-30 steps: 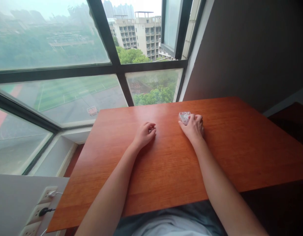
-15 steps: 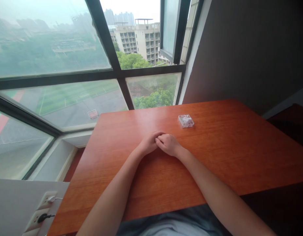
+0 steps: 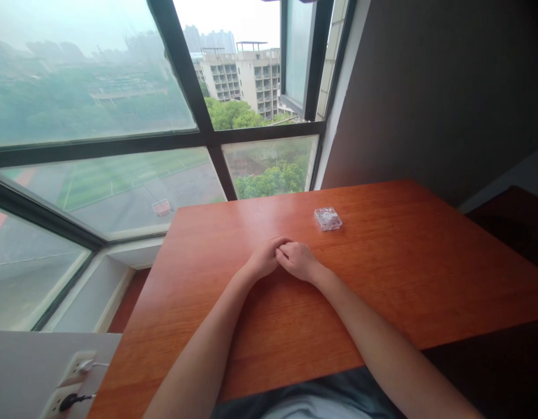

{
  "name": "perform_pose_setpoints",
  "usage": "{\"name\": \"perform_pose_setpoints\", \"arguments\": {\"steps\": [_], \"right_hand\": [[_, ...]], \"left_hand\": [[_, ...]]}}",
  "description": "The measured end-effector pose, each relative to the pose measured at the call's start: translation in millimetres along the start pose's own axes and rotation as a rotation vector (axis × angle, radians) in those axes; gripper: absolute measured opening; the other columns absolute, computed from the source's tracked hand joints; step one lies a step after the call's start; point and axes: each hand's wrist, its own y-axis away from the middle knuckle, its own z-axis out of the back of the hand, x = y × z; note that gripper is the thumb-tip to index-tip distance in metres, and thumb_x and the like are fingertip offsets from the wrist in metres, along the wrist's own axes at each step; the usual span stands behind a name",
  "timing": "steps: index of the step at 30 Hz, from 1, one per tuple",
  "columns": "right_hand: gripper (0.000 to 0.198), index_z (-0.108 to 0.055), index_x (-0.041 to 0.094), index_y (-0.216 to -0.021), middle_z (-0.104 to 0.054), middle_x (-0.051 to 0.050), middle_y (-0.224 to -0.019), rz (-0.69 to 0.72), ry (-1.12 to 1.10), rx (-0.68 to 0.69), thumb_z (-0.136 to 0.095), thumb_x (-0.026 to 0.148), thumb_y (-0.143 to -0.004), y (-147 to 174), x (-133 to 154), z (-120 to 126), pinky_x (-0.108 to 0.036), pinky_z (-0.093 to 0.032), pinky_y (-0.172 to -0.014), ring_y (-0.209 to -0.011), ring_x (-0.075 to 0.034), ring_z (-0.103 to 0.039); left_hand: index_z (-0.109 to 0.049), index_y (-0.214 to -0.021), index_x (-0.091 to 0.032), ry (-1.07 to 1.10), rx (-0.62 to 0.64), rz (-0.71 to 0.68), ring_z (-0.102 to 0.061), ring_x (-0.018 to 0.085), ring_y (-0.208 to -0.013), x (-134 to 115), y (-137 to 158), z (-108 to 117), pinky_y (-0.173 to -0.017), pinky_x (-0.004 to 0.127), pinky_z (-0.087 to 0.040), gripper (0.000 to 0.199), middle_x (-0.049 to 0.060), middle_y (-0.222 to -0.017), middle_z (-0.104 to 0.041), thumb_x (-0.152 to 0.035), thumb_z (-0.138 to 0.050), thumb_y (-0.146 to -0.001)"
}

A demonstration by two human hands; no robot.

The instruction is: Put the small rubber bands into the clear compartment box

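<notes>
My left hand (image 3: 266,257) and my right hand (image 3: 296,261) are clasped together on the reddish-brown wooden table (image 3: 382,250). The fingers of both are closed and folded against each other, and no object shows in them. Part of the fingers is hidden where the hands overlap. A small clear plastic box (image 3: 328,219) lies on the table beyond my right hand, slightly to the right and apart from it. It seems to contain small items, too small to name, and has a pale label or patch on top.
Dark-framed windows (image 3: 210,138) line the far and left sides, with one pane swung open. A grey wall (image 3: 417,93) stands at the right. Plugs sit in wall sockets (image 3: 72,384) at the lower left, beside the table's left edge.
The view has shifted slightly, so the window and table sit a little lower in the picture. My hands stay clasped, and the box has not moved on the table.
</notes>
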Motion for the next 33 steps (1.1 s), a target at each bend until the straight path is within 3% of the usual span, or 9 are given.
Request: {"name": "perform_pose_setpoints", "arguments": {"steps": [33], "right_hand": [[0.039,-0.068,0.019,-0.085,-0.072,-0.007,-0.089,-0.037,0.013,-0.02,-0.034,0.036,-0.095,-3.6,-0.2,-9.2,-0.026,-0.031,-0.06,-0.076,-0.017,-0.063]], "left_hand": [[-0.066,-0.101,-0.013,0.013,-0.016,0.002,-0.062,0.02,-0.089,2.5,1.2,0.1,-0.082,0.03,-0.048,0.041,0.008,-0.099,-0.069,-0.007,-0.046,-0.065]]}}
